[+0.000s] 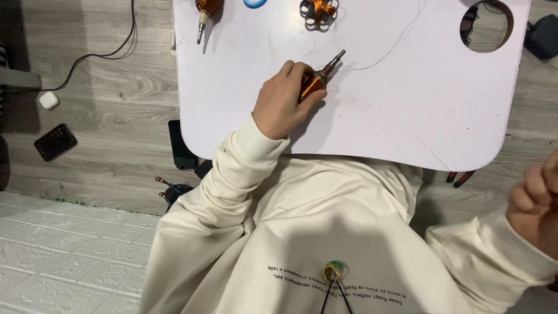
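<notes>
My left hand rests on a white lap table and grips a copper-wound motor rotor whose steel shaft points up and to the right. A thin wire runs from the rotor's shaft end across the table toward the top. My right hand is off the table at the right edge of view, raised with its fingers curled; whether it pinches the wire cannot be seen. Both arms wear cream sleeves.
At the table's far edge lie another copper-wound rotor, a blue tape ring and a small wound stator. A round cup hole is at the top right. A phone, a white charger and a black cable lie on the floor at left.
</notes>
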